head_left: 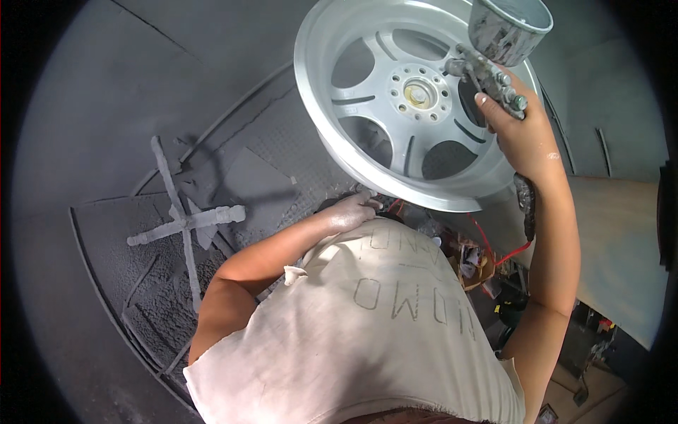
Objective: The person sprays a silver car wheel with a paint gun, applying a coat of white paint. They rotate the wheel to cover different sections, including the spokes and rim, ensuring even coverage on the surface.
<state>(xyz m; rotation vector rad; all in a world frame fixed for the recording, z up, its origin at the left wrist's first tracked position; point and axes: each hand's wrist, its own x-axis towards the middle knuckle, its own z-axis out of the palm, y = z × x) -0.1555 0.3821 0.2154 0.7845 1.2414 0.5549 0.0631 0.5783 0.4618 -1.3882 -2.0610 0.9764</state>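
A silver car wheel rim with several spokes stands tilted in front of me, its face toward the camera. My left hand, dusted with grey paint, grips the rim's lower edge. My right hand holds a paint-crusted spray gun with a metal cup on top. The gun's nozzle points at the rim's right side near the hub.
A paint-coated cross-shaped stand lies on the grey grated floor to my left. Grey booth walls curve behind. A red hose and cluttered small items sit lower right, beside a light panel.
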